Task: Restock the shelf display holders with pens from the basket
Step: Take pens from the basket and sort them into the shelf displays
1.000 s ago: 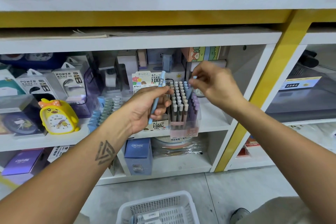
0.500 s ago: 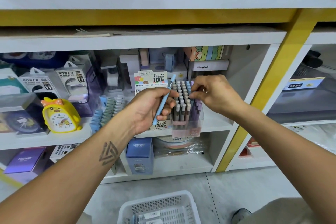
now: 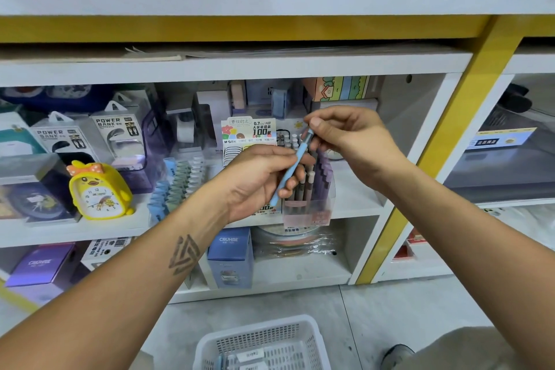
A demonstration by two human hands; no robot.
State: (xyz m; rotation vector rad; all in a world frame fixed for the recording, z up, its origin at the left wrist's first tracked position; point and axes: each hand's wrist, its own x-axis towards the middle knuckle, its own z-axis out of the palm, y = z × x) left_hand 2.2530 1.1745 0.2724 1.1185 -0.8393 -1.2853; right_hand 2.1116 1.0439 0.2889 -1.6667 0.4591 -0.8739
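A light blue pen point(image 3: 292, 166) is held slanted in front of the middle shelf. My left hand point(image 3: 258, 180) grips its lower half, and my right hand point(image 3: 348, 135) pinches its top end between thumb and fingers. Right behind the pen stands a clear display holder point(image 3: 306, 204) with several upright pens, partly hidden by my left hand. To its left lies a tiered holder point(image 3: 177, 183) with rows of pale blue and green pens. The white plastic basket point(image 3: 264, 342) sits on the floor at the bottom edge, with a few packets visible inside.
A yellow duck clock point(image 3: 97, 189) and power bank boxes point(image 3: 117, 132) stand on the left of the shelf. A lead refill card point(image 3: 248, 132) rises behind the holder. CRUHRE boxes point(image 3: 229, 255) sit on the lower shelf. A yellow post point(image 3: 450, 135) divides the bays.
My right hand left the holder's pens, rose a little and took the top of the blue pen that my left hand holds. The left hand stayed nearly still.
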